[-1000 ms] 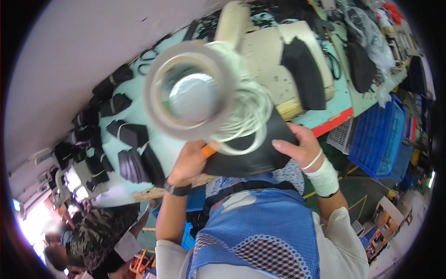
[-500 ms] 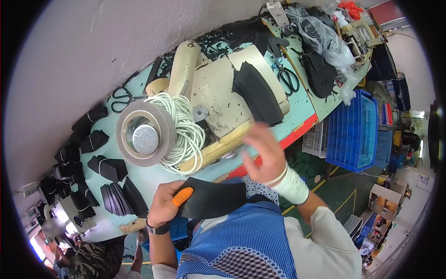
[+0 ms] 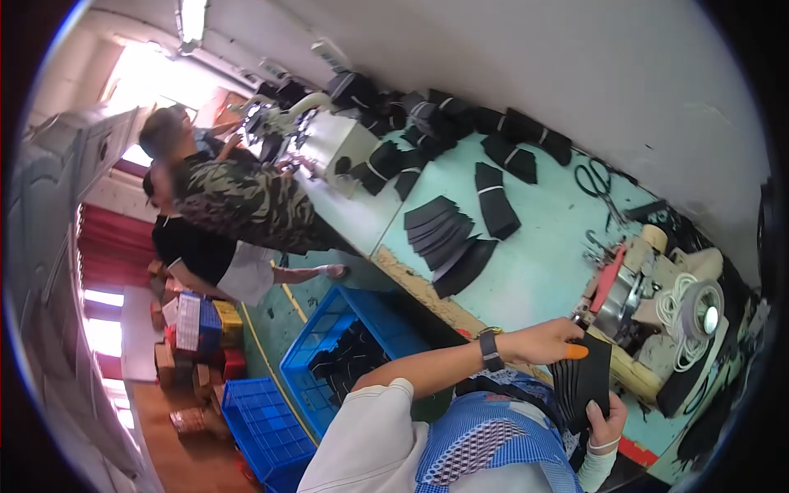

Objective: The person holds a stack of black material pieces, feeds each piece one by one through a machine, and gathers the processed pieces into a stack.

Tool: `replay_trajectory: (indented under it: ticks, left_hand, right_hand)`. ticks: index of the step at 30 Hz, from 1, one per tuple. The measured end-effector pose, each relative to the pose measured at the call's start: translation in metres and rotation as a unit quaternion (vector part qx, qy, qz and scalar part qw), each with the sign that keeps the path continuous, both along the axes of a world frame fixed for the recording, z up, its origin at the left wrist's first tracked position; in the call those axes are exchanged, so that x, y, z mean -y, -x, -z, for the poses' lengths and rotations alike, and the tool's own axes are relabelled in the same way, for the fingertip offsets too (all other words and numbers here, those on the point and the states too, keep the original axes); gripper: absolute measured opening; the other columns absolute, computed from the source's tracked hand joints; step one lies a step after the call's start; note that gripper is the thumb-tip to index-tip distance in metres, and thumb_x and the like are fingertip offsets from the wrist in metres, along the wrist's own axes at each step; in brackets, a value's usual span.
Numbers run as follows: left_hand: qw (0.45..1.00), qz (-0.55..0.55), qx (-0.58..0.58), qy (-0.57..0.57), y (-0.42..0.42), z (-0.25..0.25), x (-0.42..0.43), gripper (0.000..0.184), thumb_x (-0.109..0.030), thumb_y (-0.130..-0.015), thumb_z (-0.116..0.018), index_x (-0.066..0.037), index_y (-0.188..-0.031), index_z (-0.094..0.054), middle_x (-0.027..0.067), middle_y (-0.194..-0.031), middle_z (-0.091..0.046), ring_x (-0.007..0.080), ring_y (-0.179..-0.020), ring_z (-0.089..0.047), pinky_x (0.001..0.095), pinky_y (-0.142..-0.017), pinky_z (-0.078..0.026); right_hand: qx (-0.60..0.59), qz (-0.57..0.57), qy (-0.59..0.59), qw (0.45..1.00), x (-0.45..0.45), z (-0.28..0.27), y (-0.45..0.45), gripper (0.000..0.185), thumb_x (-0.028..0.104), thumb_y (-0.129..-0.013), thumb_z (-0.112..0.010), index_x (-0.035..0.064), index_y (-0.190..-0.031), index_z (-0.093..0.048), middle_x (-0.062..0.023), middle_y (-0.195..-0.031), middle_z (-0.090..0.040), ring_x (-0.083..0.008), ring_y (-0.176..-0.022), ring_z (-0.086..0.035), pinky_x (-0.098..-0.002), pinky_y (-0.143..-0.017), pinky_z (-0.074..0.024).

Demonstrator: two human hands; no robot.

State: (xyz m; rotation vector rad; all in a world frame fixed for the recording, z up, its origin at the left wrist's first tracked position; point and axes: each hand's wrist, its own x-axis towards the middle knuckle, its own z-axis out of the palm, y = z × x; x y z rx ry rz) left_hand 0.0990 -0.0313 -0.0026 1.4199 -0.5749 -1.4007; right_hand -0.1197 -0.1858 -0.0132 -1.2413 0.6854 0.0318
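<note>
My left hand [image 3: 544, 343], with an orange finger cover and a dark watch at the wrist, pinches the upper end of a stack of flat black pieces [image 3: 582, 380]. The stack is partly fanned, and its material cannot be told. Its lower end is gripped by my right hand [image 3: 606, 424], thumb on top, with a white wrap at that wrist. Beyond my hands stands a sewing machine [image 3: 625, 296]. A fanned row of black pieces [image 3: 440, 234] lies on the pale green table [image 3: 526, 283], beside a tied black bundle [image 3: 496, 201].
More tied black bundles [image 3: 509, 156] line the wall, near black-handled scissors [image 3: 596, 181]. White cord [image 3: 680, 316] and a tape roll [image 3: 703, 311] rest by the machine. A blue crate [image 3: 300, 357] holds black bundles. People [image 3: 238, 201] stand at the far left.
The view has swung left along the table. The black stack lying on the machine's bed is no longer seen there. My right hand, empty before, now grips a stack together with my left.
</note>
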Motion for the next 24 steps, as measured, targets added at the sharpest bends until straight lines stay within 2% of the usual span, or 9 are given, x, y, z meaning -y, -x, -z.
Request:
replay_trajectory:
  ticks: [3,7,11,13,15,16,20,21,24]
  left_hand:
    - [0.999,0.01,0.029,-0.039,0.0,-0.001,-0.004,0.025,-0.017,-0.097,-0.054,0.006,-0.094,-0.061,0.0007,-0.072,-0.057,0.0058,-0.069,-0.046,0.027,-0.061,-0.044]
    - [0.996,-0.02,-0.007,-0.089,0.0,-0.018,0.0,0.029,-0.02,-0.097,-0.053,0.007,-0.089,-0.06,0.0018,-0.067,-0.053,0.0076,-0.063,-0.047,0.0287,-0.055,-0.045]
    - [0.992,0.017,0.123,-0.025,0.003,0.002,0.008,0.033,-0.022,-0.096,-0.053,0.009,-0.085,-0.058,0.0081,-0.061,-0.049,0.0122,-0.059,-0.044,0.0333,-0.056,-0.042]
    - [0.993,0.026,0.114,-0.023,-0.002,-0.005,0.006,0.033,-0.022,-0.095,-0.054,0.009,-0.084,-0.058,0.0114,-0.06,-0.049,0.0143,-0.058,-0.043,0.0361,-0.056,-0.041]
    - [0.99,0.006,0.139,-0.002,-0.001,0.0,0.008,0.034,-0.024,-0.093,-0.055,0.009,-0.081,-0.057,0.0139,-0.058,-0.051,0.016,-0.058,-0.043,0.0374,-0.057,-0.042]
    - [0.988,0.049,0.136,-0.045,-0.004,0.009,0.008,0.039,-0.033,-0.087,-0.065,0.006,-0.092,-0.061,0.0157,-0.07,-0.06,0.0208,-0.059,-0.05,0.0389,-0.059,-0.044]
    - [0.985,0.071,0.104,-0.121,-0.008,-0.01,0.019,0.035,-0.033,-0.088,-0.068,-0.001,-0.103,-0.068,0.0051,-0.079,-0.066,0.0105,-0.065,-0.058,0.0303,-0.059,-0.046]
    - [0.977,0.093,0.146,-0.123,-0.009,-0.012,0.025,0.03,-0.026,-0.096,-0.06,0.002,-0.091,-0.07,0.0028,-0.071,-0.066,0.0044,-0.065,-0.055,0.0253,-0.059,-0.045]
    - [0.995,0.019,0.035,-0.094,-0.005,0.023,0.025,0.027,-0.019,-0.096,-0.059,0.007,-0.094,-0.068,0.0053,-0.076,-0.068,0.0058,-0.069,-0.057,0.0227,-0.063,-0.047]
  right_hand:
    - [-0.022,-0.025,-0.017,0.999,0.006,0.002,0.0,0.035,0.011,-0.079,-0.069,-0.0079,-0.108,-0.063,-0.0071,-0.092,-0.067,-0.0114,-0.083,-0.058,-0.0247,-0.078,-0.046]
    - [0.004,0.043,-0.005,0.999,0.009,0.013,0.012,0.041,0.006,-0.081,-0.066,-0.0088,-0.117,-0.058,-0.0114,-0.106,-0.065,-0.0157,-0.092,-0.061,-0.028,-0.086,-0.0468]
    - [0.028,0.024,-0.007,0.999,0.021,0.031,0.027,0.044,0.008,-0.082,-0.064,-0.0115,-0.121,-0.054,-0.0156,-0.113,-0.063,-0.0201,-0.102,-0.061,-0.0327,-0.095,-0.0447]
    - [0.03,0.028,-0.015,0.999,0.017,0.032,0.025,0.045,0.009,-0.082,-0.064,-0.0116,-0.121,-0.054,-0.0161,-0.114,-0.063,-0.021,-0.103,-0.06,-0.0335,-0.096,-0.0442]
    - [0.015,0.031,-0.01,0.999,0.015,0.026,0.022,0.047,0.009,-0.082,-0.065,-0.0115,-0.123,-0.053,-0.0172,-0.118,-0.061,-0.0231,-0.106,-0.06,-0.0355,-0.099,-0.0428]
    - [0.011,0.035,-0.017,0.999,0.014,0.025,0.021,0.046,0.007,-0.082,-0.066,-0.0108,-0.122,-0.054,-0.0168,-0.117,-0.062,-0.0226,-0.106,-0.06,-0.0346,-0.097,-0.044]
    - [-0.027,0.076,-0.061,0.995,0.006,-0.003,0.015,0.045,0.009,-0.083,-0.072,-0.0091,-0.12,-0.056,-0.0129,-0.109,-0.065,-0.0167,-0.098,-0.063,-0.0298,-0.088,-0.0501]
    - [-0.031,0.08,-0.08,0.993,0.008,-0.002,0.014,0.044,0.009,-0.084,-0.073,-0.0087,-0.121,-0.056,-0.0125,-0.11,-0.065,-0.0154,-0.097,-0.063,-0.0284,-0.087,-0.051]
    - [-0.018,0.1,-0.119,0.988,0.008,0.007,0.01,0.04,0.007,-0.086,-0.07,-0.0097,-0.12,-0.058,-0.0119,-0.108,-0.067,-0.0138,-0.097,-0.063,-0.0272,-0.087,-0.0511]
